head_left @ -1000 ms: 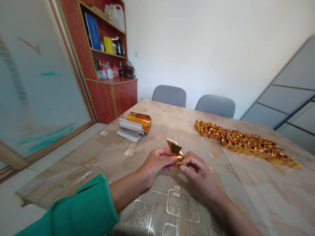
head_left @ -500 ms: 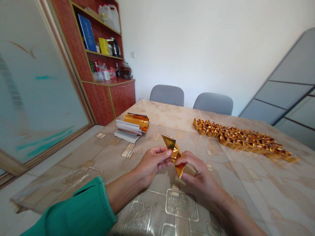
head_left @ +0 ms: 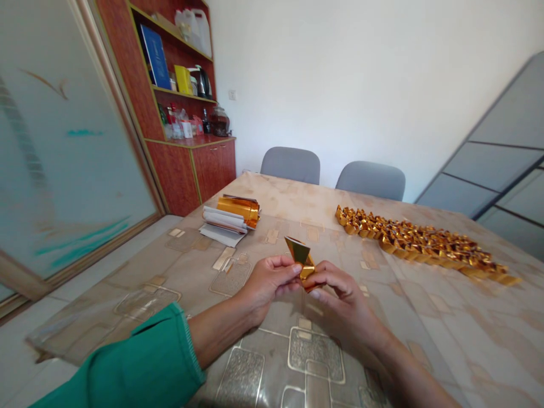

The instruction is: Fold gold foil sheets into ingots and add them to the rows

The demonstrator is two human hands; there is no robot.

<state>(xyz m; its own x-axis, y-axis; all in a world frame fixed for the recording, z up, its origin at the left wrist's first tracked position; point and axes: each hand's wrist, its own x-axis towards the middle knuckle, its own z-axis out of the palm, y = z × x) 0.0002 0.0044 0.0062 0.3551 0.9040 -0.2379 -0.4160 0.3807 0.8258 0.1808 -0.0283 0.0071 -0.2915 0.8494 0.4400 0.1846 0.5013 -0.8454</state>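
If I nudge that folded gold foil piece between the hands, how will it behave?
The folded gold foil piece looks thin, so probably light and easily creased. Its sharp folds likely give some stiffness; the shiny surface may be slippery.

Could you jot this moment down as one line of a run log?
left hand: holding gold foil piece | right hand: holding same piece | table, right: folded gold pieces
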